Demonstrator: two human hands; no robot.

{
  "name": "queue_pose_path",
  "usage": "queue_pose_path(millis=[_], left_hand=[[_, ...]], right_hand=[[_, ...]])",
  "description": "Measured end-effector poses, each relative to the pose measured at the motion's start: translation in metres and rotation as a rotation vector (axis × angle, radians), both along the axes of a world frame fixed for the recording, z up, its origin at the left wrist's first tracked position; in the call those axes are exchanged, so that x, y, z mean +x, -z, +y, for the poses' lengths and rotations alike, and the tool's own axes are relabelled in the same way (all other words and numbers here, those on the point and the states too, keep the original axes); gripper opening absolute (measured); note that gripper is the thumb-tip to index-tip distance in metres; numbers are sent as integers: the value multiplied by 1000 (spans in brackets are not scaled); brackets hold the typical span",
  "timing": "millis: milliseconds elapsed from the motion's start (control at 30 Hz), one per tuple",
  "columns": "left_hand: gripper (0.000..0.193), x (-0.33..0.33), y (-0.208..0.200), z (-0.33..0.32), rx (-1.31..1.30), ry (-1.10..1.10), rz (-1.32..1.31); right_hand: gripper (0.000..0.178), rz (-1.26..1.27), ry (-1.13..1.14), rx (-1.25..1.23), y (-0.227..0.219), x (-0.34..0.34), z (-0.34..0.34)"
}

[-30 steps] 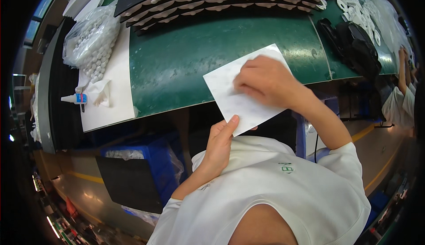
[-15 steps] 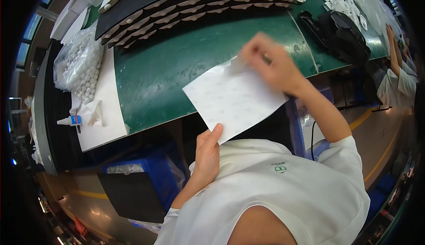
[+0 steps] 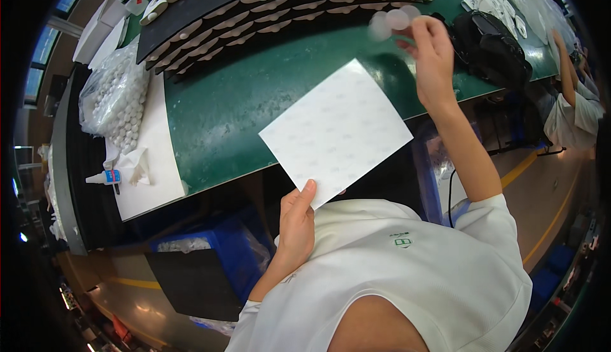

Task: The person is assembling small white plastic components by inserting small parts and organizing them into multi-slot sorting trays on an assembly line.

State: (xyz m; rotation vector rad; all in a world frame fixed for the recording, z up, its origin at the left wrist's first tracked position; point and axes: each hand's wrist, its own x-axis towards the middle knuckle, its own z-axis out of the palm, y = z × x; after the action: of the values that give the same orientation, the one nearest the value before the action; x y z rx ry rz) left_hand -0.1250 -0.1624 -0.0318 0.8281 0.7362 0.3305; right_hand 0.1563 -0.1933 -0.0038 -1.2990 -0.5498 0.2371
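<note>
My left hand (image 3: 297, 219) pinches the near corner of a white paper sheet (image 3: 340, 132), thumb on top and fingers underneath. The sheet is held tilted over the front edge of the green table, with faint grey marks repeated across it. Up and to the right, my right hand (image 3: 435, 65) is closed on a small cluster of translucent round film pieces (image 3: 397, 20). These hang off its fingertips to the left, partly blurred by motion, in front of the stacked black boards (image 3: 219, 22).
At left, a clear bag of white balls (image 3: 114, 94) and a small glue bottle (image 3: 104, 177) lie by white paper. A shiny black object (image 3: 493, 49) and white plastic parts (image 3: 487, 5) are at right. Below stands a blue bin (image 3: 245, 256). Another person's arm (image 3: 565, 75) shows far right.
My right hand has moved from the sheet's far corner up and to the right, carrying the round film pieces away. The sheet now lies flatter in my left hand.
</note>
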Motion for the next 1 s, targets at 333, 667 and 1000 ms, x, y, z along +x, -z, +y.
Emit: queue_pose_path(millis=[333,667,1000], left_hand=[[39,1,-1,1,40,30,-53],[42,11,-7,2,-1,-22,-40],[45,9,-9,3,51,-10,-11]], right_hand=[[9,35,-338,-22,4,-31,-19],[5,-1030,-473,-332,18,-80,-53],[8,-1204,-282,-391,15,-55,-63]])
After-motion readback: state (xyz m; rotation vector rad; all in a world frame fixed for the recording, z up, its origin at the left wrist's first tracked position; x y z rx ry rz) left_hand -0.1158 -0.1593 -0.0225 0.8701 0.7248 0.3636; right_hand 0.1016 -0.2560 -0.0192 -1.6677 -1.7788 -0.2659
